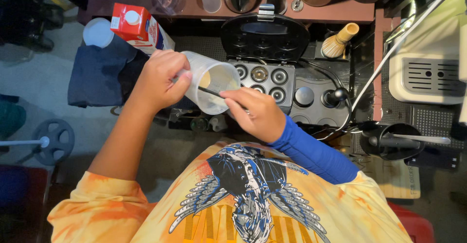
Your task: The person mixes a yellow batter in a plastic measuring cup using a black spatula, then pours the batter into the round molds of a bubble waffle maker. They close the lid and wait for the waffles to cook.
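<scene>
My left hand (159, 80) grips a translucent plastic cup (212, 80), tilted on its side with pale yellow batter inside. My right hand (258, 112), in a blue sleeve, holds a thin dark utensil (211, 92) whose tip reaches into the cup's mouth. Just beyond the cup sits an open black mini donut maker (265, 77) with several round moulds; one mould holds a pale ring of batter. Its lid (265, 36) stands raised behind.
A red and white carton (138, 26) and a white lid (97, 33) sit at the back left above a dark blue cloth (99, 75). A bamboo whisk (340, 39), a black cup of utensils (389, 141), a white appliance (428, 75) and cables lie to the right.
</scene>
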